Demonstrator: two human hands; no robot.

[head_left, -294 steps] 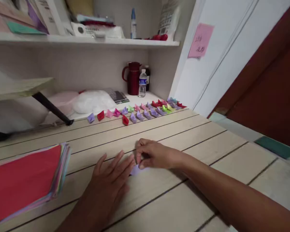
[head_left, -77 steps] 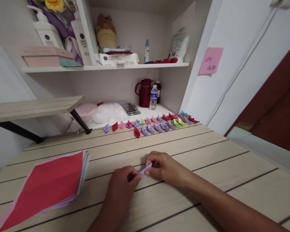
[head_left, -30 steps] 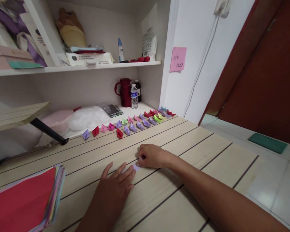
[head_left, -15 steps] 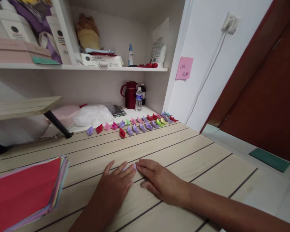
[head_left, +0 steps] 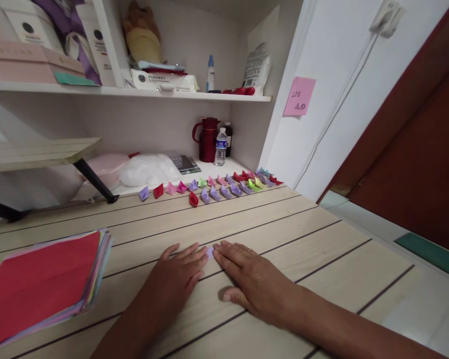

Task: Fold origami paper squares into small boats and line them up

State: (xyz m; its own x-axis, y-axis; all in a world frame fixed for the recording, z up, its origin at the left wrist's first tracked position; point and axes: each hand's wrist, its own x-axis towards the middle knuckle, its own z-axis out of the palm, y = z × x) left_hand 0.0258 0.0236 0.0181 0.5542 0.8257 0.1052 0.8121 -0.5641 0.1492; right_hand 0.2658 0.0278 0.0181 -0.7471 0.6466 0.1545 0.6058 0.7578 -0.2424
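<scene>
My left hand [head_left: 177, 276] and my right hand [head_left: 249, 281] lie flat on the wooden table [head_left: 322, 234], fingers stretched out, fingertips almost meeting. Between the fingertips a small piece of lilac paper [head_left: 210, 252] peeks out, pressed down under them; most of it is hidden. A stack of coloured paper sheets [head_left: 41, 281], red on top, lies at my left. Two rows of several small folded paper boats [head_left: 209, 187] in purple, red, pink and green stand along the table's far edge.
Behind the table a low shelf holds a dark red jug [head_left: 208, 139], a water bottle [head_left: 220, 146], a white bag [head_left: 147, 169] and a pink case [head_left: 105, 167]. An upper shelf [head_left: 134, 92] carries boxes and bottles. A pink note [head_left: 298, 96] sticks on the white wall.
My right hand went from pinching the lilac paper to lying flat on it beside my left hand. The view has shifted slightly.
</scene>
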